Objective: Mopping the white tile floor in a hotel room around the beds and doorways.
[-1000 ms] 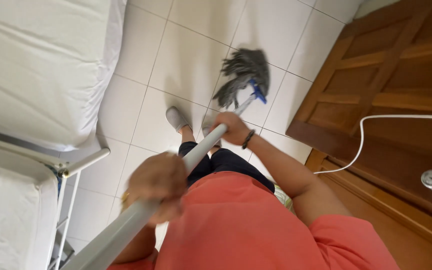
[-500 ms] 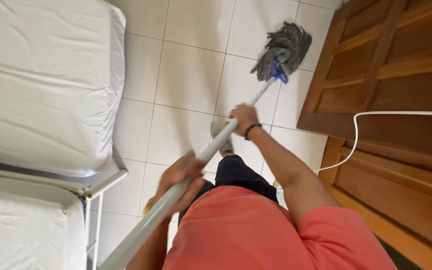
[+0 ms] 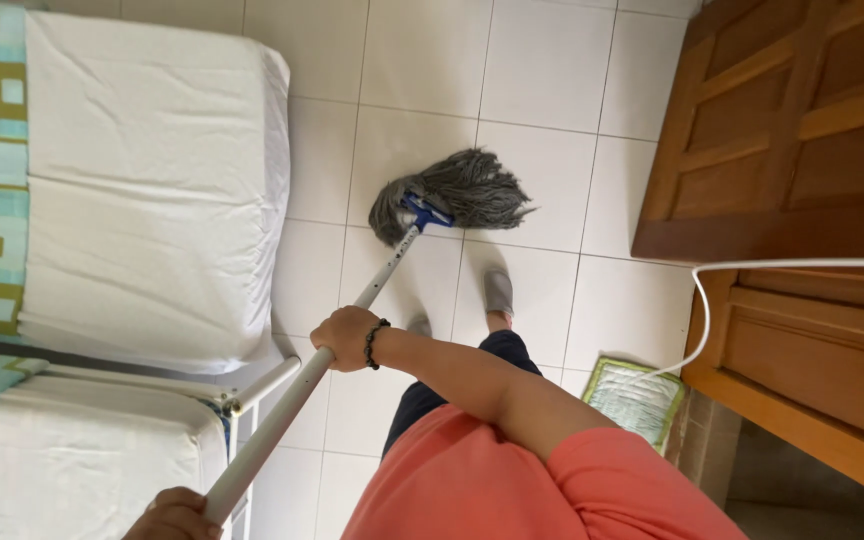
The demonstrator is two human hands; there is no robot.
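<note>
- The mop (image 3: 452, 195) head has swung left since half a second ago, now on the floor (image 3: 552, 80) near the bed (image 3: 152, 180).
- Right hand (image 3: 345, 338) wrapped round the handle mid-shaft.
- Left hand (image 3: 174, 516) closed on its upper end.
- Door (image 3: 792, 130) to the right.

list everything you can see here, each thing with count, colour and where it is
mop: 1, grey string head with a blue clamp, on the floor tiles near the middle; white handle runs down toward the bottom left
beds: 2, white sheets, left side; the upper one has a teal and olive patterned cover at the far left
floor tiles: many, white, across the middle
wooden door: 1, brown, upper right
cable: 1, white, crossing the wood at right
mat: 1, green and white, floor at lower right
shoes: 2, grey, below the mop head
right hand: 1, wrapped around the handle, dark wristband
left hand: 1, grips the handle's end, bottom edge
</note>
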